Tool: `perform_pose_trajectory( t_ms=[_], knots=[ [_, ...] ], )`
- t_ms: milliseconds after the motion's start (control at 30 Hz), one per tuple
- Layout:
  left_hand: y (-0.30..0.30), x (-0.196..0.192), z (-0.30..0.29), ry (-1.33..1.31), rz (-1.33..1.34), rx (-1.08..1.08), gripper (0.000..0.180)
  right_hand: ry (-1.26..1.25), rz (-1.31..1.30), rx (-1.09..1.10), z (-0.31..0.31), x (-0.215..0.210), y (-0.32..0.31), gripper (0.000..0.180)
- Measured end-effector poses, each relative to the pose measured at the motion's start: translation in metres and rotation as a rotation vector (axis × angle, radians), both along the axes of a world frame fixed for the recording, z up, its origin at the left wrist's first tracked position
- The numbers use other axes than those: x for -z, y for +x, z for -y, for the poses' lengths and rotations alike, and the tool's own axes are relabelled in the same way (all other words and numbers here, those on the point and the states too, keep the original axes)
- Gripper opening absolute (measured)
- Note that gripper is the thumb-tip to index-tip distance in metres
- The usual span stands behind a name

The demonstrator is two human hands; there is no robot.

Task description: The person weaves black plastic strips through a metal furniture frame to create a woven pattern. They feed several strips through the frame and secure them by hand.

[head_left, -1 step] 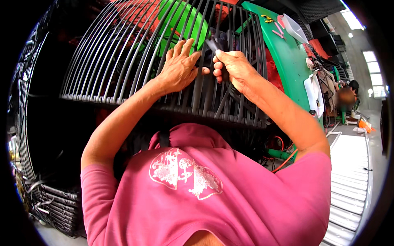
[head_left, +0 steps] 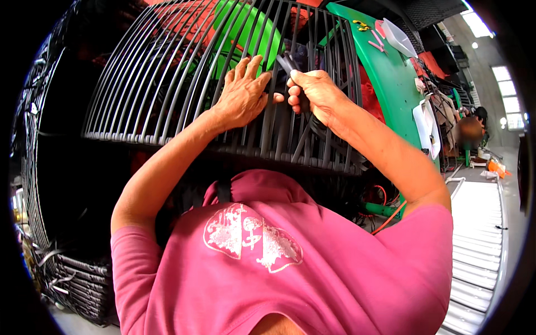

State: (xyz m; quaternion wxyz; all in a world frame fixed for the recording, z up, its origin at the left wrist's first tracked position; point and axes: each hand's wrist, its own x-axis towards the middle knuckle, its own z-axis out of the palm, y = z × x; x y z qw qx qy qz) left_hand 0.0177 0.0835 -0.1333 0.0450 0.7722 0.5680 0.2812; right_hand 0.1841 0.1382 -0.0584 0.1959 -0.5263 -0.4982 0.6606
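Observation:
A curved rack of dark, evenly spaced strands [head_left: 142, 84] arches across the work in front of me. My left hand [head_left: 243, 95] lies over its middle strands, fingers stretched and apart, thumb pointing toward the right hand. Just right of it, my right hand [head_left: 315, 95] is closed around dark, flat strips [head_left: 286, 62], whose ends stick up past the thumb. The rest of these strips is hidden by the palm and fingers. Through the strands, a bright green round piece [head_left: 257, 36] shows beyond the left fingertips.
A green table [head_left: 385, 84] at the right carries pink-handled tools [head_left: 378, 42], a yellow-handled tool [head_left: 362, 25] and a white tray [head_left: 399, 38]. Stacked dark woven pieces [head_left: 84, 279] stand at lower left. A person [head_left: 472, 131] is far right, beyond white slats [head_left: 474, 234].
Almost nothing differs. The strip ends above my right hand have shifted very slightly; both hands keep their places over the rack.

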Motion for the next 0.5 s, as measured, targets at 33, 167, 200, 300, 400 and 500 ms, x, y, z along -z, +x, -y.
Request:
perform_pose_trajectory(
  t_ms=[33, 167, 200, 300, 400, 500],
  knots=[
    [-0.001, 0.000, 0.002, 0.005, 0.000, 0.005, 0.049, -0.018, 0.028, -0.001, -0.001, 0.001, -0.002, 0.023],
    [0.002, 0.001, 0.002, 0.043, 0.036, -0.002, 0.054, -0.101, 0.167, -0.050, -0.006, 0.000, -0.009, 0.023],
    [0.003, 0.000, 0.002, 0.042, 0.040, -0.006, 0.054, -0.130, 0.194, -0.076, -0.008, 0.000, -0.010, 0.023],
    [0.002, -0.008, 0.004, 0.092, 0.020, 0.022, 0.045, -0.145, 0.241, -0.060, -0.009, 0.002, -0.011, 0.024],
    [0.002, -0.008, 0.002, 0.101, 0.052, 0.024, 0.042, -0.155, 0.223, -0.007, -0.010, 0.005, -0.013, 0.023],
    [0.001, -0.007, -0.001, 0.054, 0.099, 0.043, 0.044, -0.148, 0.193, 0.019, -0.009, 0.006, -0.011, 0.026]
  ],
)
